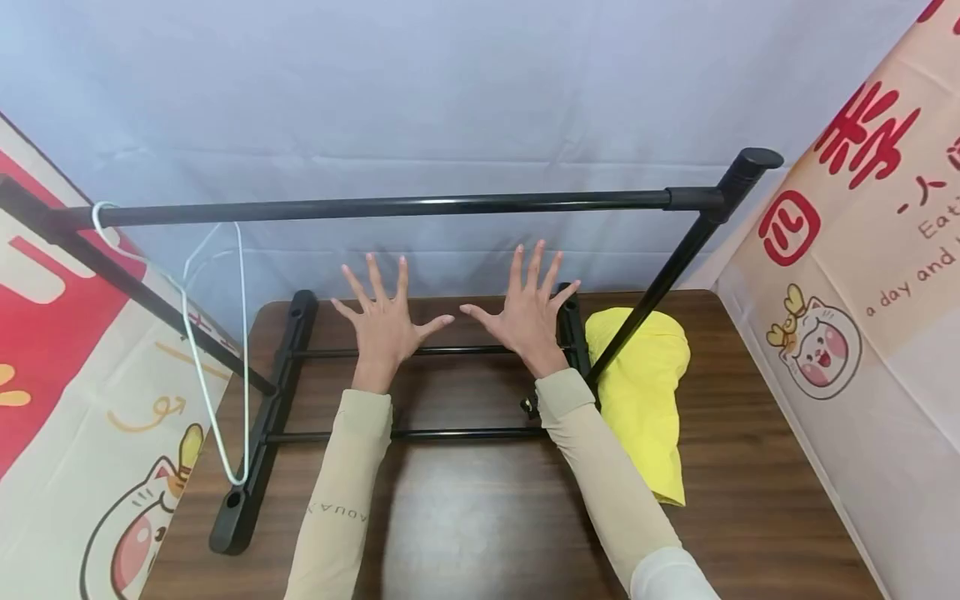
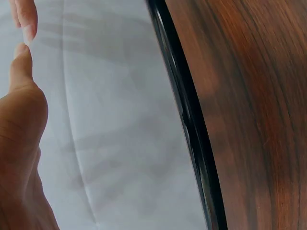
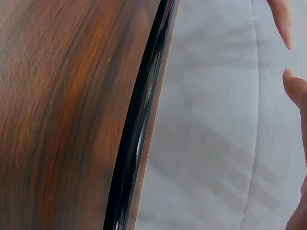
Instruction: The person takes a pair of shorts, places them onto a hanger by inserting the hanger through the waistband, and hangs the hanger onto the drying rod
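Both hands are held out with fingers spread and nothing in them, thumbs pointing toward each other. In the head view the left hand (image 1: 384, 329) and the right hand (image 1: 528, 312) overlap the frame of a black metal rack (image 1: 450, 204), below its top bar. A white hanger (image 1: 197, 342) hangs from the bar's left end. On the rack's right side a folded yellow cloth (image 1: 645, 400) lies on the table. Each wrist view shows part of its own hand, the other thumb's tip and a black lower bar (image 2: 187, 115).
The rack stands on a dark wood-grain table (image 1: 750, 467), its feet (image 1: 247, 500) running front to back. A pale blue-white curtain (image 1: 450, 100) hangs behind. Printed cloths with cartoon pictures flank the table, the right one (image 1: 840, 275) close to its edge.
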The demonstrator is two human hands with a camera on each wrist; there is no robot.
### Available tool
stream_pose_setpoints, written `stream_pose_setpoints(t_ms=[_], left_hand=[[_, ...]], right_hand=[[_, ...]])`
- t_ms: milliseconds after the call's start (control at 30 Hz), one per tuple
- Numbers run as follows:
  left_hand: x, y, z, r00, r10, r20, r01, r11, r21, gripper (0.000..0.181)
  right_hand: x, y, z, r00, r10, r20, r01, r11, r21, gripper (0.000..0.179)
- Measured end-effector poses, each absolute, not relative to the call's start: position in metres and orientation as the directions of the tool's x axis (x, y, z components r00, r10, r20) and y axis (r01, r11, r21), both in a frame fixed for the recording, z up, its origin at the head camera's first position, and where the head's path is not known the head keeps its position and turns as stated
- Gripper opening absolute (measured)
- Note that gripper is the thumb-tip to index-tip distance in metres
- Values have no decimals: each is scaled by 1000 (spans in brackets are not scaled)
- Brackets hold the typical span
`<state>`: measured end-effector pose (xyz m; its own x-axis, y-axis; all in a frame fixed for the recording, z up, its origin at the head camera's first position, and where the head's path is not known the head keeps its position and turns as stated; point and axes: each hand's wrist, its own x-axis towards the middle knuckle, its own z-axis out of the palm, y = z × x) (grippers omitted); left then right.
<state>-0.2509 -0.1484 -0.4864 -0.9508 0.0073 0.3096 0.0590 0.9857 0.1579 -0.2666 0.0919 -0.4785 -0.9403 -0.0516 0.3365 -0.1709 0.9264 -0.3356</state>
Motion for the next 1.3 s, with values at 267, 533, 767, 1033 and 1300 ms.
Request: stream_pose_setpoints(t_ms=[267,533,767,1033,1300], left_hand=[[-241,-140,-480,-969,-5,245,53,972,228,136],[-229,-138,-465,-965,18,263,86,965,248,133],[-215,-128,-455,-959,73,275,168,926,337,113],[-199,-119,-443,-926,94,365,247,882,400,79],[-189,-110,-442,-870,100,483,326,852,410,66]], right_hand=[[-262,101,-471,-956,-14,294,-140,900,-413,133],[-259,106,-460,-949,-18,314,-167,875,-455,128],[-247,114,-448,-945,-43,324,-208,844,-494,117],[-226,121,-429,-905,-30,424,-271,809,-521,90],[-203,132,-415,-874,-35,484,-312,803,-507,54]])
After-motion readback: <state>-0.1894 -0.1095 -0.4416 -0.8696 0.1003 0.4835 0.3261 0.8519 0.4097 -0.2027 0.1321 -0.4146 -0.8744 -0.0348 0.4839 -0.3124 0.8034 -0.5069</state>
